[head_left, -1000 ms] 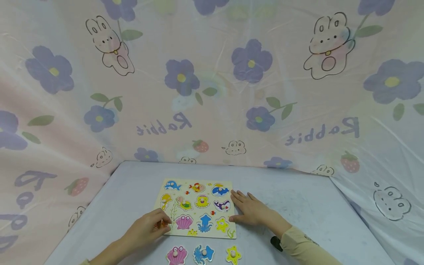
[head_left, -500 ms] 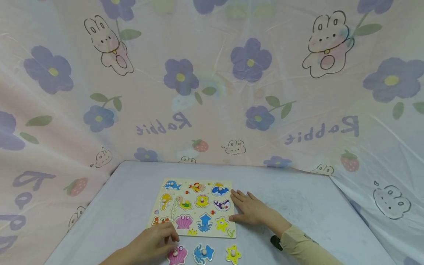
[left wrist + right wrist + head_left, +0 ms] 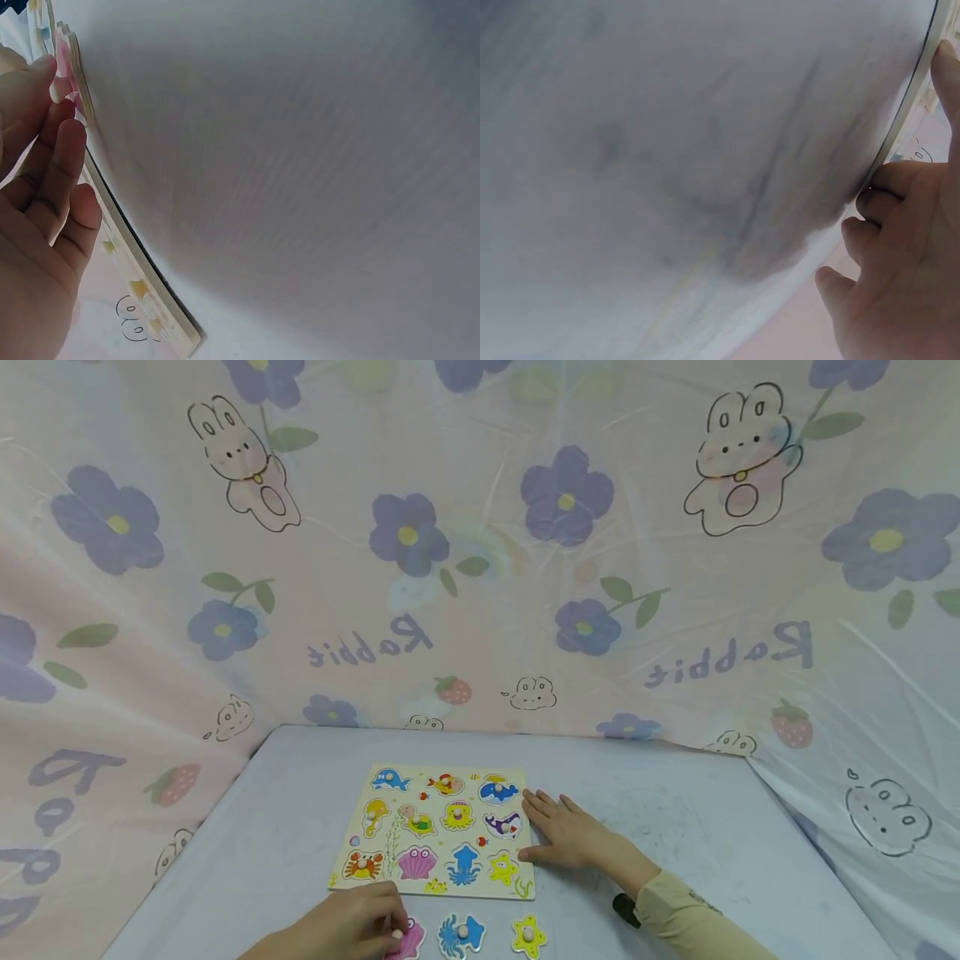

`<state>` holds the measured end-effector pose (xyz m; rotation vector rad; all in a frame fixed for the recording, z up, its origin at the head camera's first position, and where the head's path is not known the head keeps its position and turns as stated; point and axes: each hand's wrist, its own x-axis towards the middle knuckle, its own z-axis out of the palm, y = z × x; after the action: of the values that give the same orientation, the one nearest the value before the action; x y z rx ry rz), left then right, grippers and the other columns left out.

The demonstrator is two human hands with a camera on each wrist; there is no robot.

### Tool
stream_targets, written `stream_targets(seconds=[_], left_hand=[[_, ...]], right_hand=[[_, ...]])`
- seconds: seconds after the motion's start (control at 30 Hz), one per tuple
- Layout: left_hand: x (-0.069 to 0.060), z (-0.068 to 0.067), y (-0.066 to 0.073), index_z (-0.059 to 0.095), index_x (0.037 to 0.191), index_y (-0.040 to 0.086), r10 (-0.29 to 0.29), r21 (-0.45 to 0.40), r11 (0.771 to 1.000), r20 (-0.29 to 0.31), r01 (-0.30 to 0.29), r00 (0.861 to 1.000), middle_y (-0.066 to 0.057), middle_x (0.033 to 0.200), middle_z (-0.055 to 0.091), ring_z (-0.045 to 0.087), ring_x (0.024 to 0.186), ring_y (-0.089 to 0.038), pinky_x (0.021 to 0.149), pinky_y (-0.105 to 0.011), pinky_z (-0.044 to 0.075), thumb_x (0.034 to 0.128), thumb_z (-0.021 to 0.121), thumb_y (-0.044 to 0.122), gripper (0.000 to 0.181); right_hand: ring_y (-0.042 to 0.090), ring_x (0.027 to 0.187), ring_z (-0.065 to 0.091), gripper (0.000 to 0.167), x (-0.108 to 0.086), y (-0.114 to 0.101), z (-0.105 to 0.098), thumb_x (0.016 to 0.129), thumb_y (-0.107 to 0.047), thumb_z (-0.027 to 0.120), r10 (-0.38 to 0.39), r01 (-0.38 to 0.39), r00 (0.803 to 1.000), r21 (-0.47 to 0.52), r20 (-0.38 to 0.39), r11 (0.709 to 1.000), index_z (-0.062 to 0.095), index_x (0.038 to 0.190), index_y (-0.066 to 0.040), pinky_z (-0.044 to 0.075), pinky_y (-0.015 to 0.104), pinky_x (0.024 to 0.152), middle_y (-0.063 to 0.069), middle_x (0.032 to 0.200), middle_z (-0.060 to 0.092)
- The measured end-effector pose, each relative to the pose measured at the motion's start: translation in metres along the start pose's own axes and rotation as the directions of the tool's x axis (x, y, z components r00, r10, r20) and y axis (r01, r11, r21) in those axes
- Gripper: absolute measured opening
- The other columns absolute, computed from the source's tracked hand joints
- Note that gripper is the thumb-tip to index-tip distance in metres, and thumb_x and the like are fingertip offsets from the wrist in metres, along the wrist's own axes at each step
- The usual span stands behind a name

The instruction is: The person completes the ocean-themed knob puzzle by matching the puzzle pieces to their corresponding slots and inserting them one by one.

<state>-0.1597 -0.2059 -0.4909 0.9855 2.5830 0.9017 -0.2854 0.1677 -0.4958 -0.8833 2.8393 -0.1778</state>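
My left hand (image 3: 347,922) is at the near edge of the puzzle board (image 3: 431,891), thumb and fingertips at the wooden knob of the pink shell piece (image 3: 411,938). In the left wrist view the left hand (image 3: 37,195) pinches that knob, the shell piece (image 3: 78,79) standing off the board. My right hand (image 3: 573,839) rests with spread fingers against the board's right edge; in the right wrist view the right hand (image 3: 907,247) touches the board's side (image 3: 911,105). The crab piece (image 3: 363,865) lies in the board's lower left.
Right of the shell piece lie a blue squid piece (image 3: 461,935) and a yellow star piece (image 3: 528,936). Several knobbed sea-animal pieces sit in the board. A dark object (image 3: 626,911) lies beside the right sleeve. A patterned curtain (image 3: 480,568) hangs behind the table.
My left hand has left the crab piece at the board's lower left, moved toward the near side and taken the shell piece's knob. My right hand has stayed in place.
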Motion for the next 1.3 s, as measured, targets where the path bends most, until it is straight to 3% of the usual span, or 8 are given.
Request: stream_targets(seconds=[0.4, 0.63, 0.9, 1.07, 1.3], left_hand=[[0.0, 0.0, -0.001, 0.073, 0.103, 0.026, 0.055, 0.041, 0.998, -0.007, -0.055, 0.998, 0.022, 0.096, 0.057, 0.052, 0.082, 0.009, 0.07, -0.015, 0.049, 0.0992, 0.073, 0.031, 0.006], [0.0, 0.002, -0.004, 0.072, 0.103, 0.026, 0.132, 0.081, 0.988, -0.041, -0.129, 0.99, 0.021, 0.096, 0.058, 0.052, 0.081, 0.009, 0.068, -0.014, 0.049, 0.0999, 0.072, 0.03, 0.005], [0.003, -0.001, -0.003, 0.072, 0.102, 0.03, 0.1, 0.075, 0.993, -0.071, -0.095, 0.992, 0.022, 0.099, 0.06, 0.053, 0.083, 0.007, 0.071, -0.016, 0.05, 0.0995, 0.073, 0.032, 0.003], [0.006, -0.004, -0.002, 0.071, 0.102, 0.031, 0.136, 0.135, 0.984, -0.127, -0.118, 0.983, 0.023, 0.101, 0.06, 0.054, 0.084, 0.006, 0.07, -0.016, 0.049, 0.0982, 0.074, 0.024, 0.008], [0.017, -0.011, -0.007, 0.069, 0.101, 0.028, 0.2, 0.229, 0.961, -0.204, -0.152, 0.958, 0.02, 0.098, 0.059, 0.055, 0.084, 0.005, 0.071, -0.016, 0.051, 0.0942, 0.078, 0.016, 0.017]], right_hand=[[0.032, 0.156, 0.025, 0.093, -0.003, -0.001, -0.003, 0.095, -0.07, 0.057, -0.018, 0.018, 1.0, 0.012, -0.001, 1.0, 0.037, 0.16, -0.006, 0.021, 0.059, 0.123, 0.007, 0.17, 0.027], [0.031, 0.156, 0.025, 0.094, -0.002, -0.001, -0.002, 0.095, -0.071, 0.057, -0.003, 0.003, 1.0, 0.003, 0.0, 1.0, 0.037, 0.161, -0.008, 0.02, 0.059, 0.124, 0.006, 0.17, 0.027], [0.031, 0.156, 0.025, 0.093, -0.002, -0.001, -0.002, 0.095, -0.07, 0.057, 0.001, -0.001, 1.0, 0.006, 0.001, 1.0, 0.037, 0.161, -0.008, 0.02, 0.059, 0.124, 0.006, 0.17, 0.027], [0.031, 0.157, 0.025, 0.093, -0.002, -0.002, -0.002, 0.095, -0.071, 0.057, 0.004, -0.004, 1.0, 0.012, 0.005, 1.0, 0.037, 0.161, -0.008, 0.02, 0.059, 0.124, 0.006, 0.171, 0.027], [0.031, 0.157, 0.025, 0.093, -0.002, -0.003, -0.004, 0.095, -0.07, 0.058, 0.007, -0.008, 1.0, 0.014, 0.006, 1.0, 0.037, 0.161, -0.008, 0.02, 0.059, 0.124, 0.006, 0.17, 0.027]])
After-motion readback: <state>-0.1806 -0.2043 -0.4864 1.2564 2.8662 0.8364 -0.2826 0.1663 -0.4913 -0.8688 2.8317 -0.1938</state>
